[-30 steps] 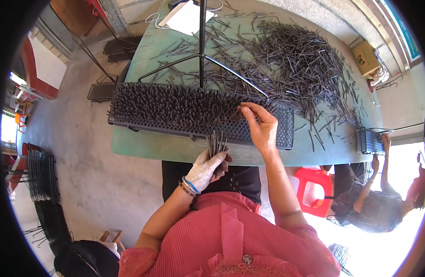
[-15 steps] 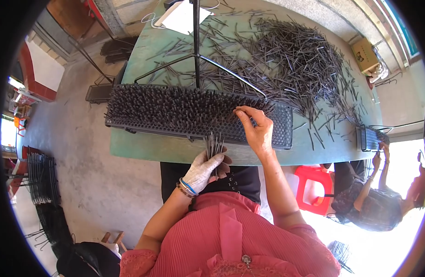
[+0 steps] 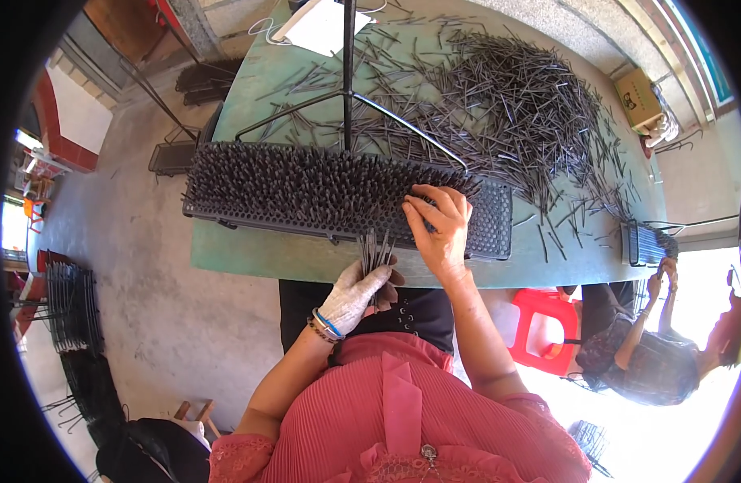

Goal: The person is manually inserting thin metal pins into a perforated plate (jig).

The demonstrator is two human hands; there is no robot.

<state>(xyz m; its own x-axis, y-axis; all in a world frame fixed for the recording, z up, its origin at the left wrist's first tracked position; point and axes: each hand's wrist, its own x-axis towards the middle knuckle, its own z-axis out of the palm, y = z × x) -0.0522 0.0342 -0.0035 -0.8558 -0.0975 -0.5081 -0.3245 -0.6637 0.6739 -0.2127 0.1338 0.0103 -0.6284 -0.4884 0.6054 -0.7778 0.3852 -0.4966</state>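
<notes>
A long black perforated tray lies across the near part of the table, with many thin dark sticks standing upright in its holes. My left hand, in a pale glove with darker fingertips, is closed around a bundle of these sticks, just below the tray's near edge. My bare right hand is over the tray, where the standing sticks give way to bare holes. Its thumb and index finger are bent together among the sticks; what lies between the fingertips is hidden.
A black metal frame rises from the tray's far side. Loose sticks are heaped across the green table. At right a co-worker handles a smaller tray beside a red stool. Black racks stand at left.
My right hand has shifted slightly nearer and turned, its fingers more bunched over the tray. My left hand keeps its bundle almost in place.
</notes>
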